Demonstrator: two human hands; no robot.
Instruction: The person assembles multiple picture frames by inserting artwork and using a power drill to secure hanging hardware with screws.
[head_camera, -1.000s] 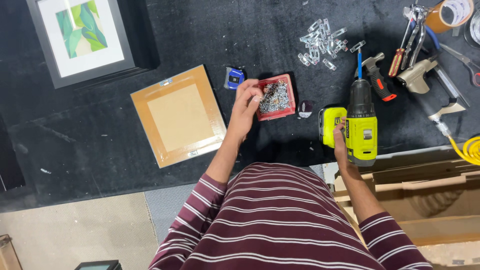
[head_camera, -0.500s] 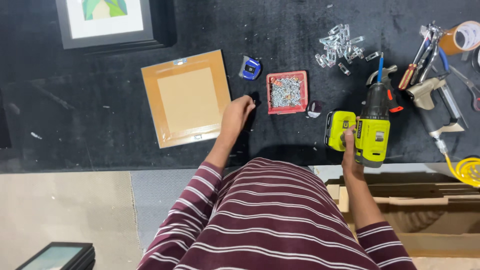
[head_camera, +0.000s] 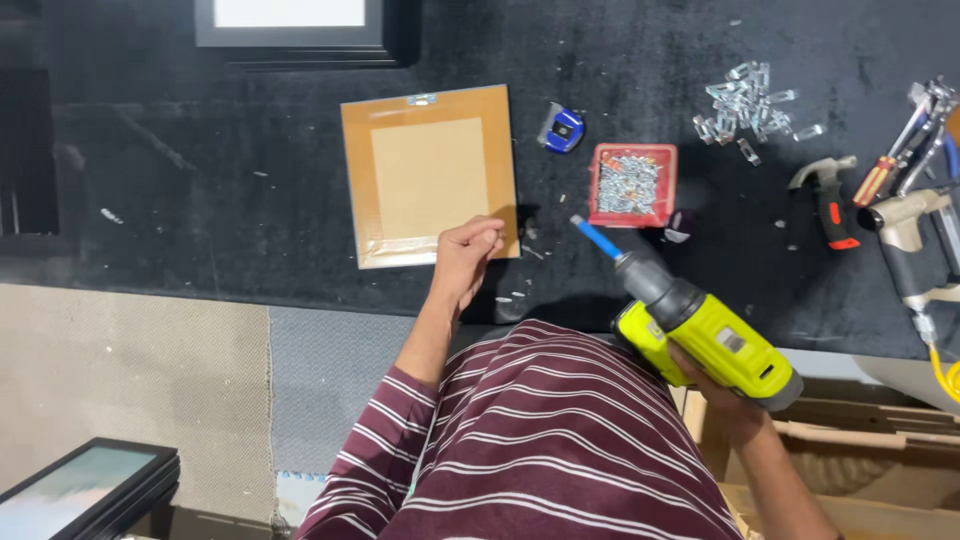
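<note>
At the near edge of the black-covered bench (head_camera: 200, 200), the right hand (head_camera: 715, 385) is gripping a lime-green and grey cordless drill (head_camera: 700, 335), fingers wrapped around its handle; the drill is tilting up and leftward, its blue bit (head_camera: 597, 238) pointing towards the framed backing board. The left hand (head_camera: 465, 255) is hovering at the lower right corner of that tan frame back (head_camera: 430, 175), fingers curled together in a loose fist, thumb pressing against them; whether they are pinching something, I cannot tell. The frame is lying face down, a small metal hanger at its far edge. Beyond the bit, a red tray of screws (head_camera: 632, 184) is sitting beside a blue tape measure (head_camera: 562, 128). Farther off, loose metal clips (head_camera: 745, 100) are lying scattered.
</note>
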